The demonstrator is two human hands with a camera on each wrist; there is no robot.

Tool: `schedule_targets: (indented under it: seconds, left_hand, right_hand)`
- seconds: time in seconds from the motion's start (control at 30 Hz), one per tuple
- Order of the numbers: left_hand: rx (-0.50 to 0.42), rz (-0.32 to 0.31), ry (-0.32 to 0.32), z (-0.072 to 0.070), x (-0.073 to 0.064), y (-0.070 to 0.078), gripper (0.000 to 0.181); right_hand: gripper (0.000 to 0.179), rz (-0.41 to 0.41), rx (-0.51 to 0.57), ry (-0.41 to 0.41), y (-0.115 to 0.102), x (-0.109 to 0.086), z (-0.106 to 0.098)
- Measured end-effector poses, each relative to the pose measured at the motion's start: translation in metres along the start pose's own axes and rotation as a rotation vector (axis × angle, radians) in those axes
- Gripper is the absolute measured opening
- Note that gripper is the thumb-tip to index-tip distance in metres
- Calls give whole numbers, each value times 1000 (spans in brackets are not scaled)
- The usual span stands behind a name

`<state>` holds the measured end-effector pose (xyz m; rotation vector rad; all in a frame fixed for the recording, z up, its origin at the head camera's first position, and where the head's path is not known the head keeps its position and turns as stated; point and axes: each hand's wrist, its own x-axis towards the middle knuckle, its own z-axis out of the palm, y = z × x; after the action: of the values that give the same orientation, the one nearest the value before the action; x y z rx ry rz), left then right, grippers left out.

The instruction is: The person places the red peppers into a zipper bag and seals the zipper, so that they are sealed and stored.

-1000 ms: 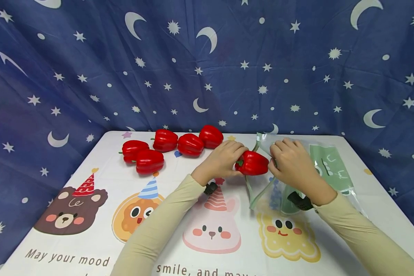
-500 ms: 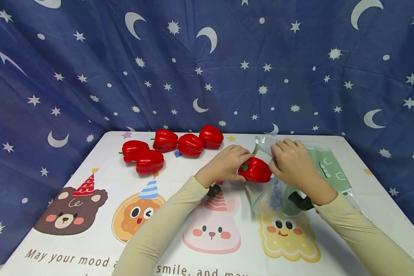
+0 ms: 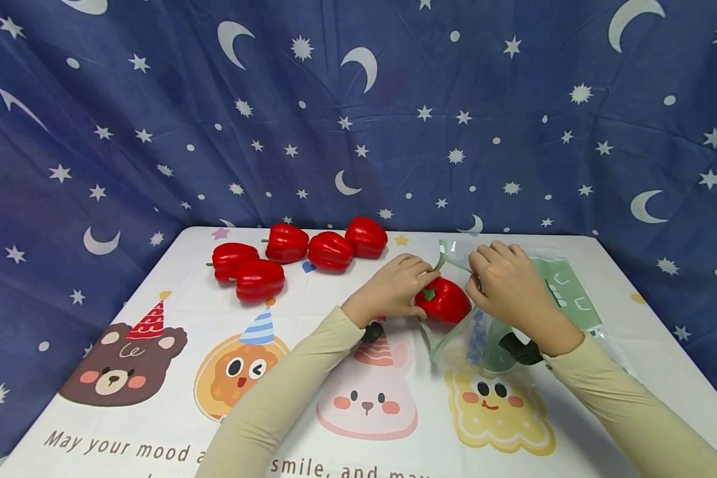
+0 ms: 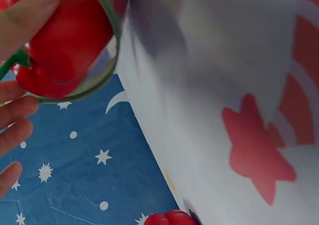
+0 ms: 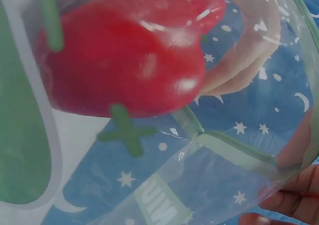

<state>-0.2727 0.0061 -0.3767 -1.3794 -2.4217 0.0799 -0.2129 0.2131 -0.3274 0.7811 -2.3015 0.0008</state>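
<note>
Before a blue curtain point(image 3: 358, 119) printed with moons and stars, over a white tabletop point(image 3: 185, 265), reaching forward in beige sleeves point(image 3: 287, 392) slanted inward toward each other. Pinching the rim of a clear-and-green bag point(image 3: 564, 292) in the right grip point(image 3: 504, 279), with knuckles uppermost and fingers curled. At the bag's mouth, partly inside, holding a red pepper point(image 3: 445, 302) in the left grip point(image 3: 394, 285), with thumb near and fingers across the far side, well apart from five other peppers point(image 3: 330, 251), with the green stem point(image 3: 429, 294) toward the palm.
</note>
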Motion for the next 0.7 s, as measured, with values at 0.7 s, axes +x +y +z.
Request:
schedule_targets:
  seconds: [0.7]
  left_hand:
    - [163,-73,57,10,7,7,22]
  right_hand:
    - [10,1,9,-17,0,-1,1]
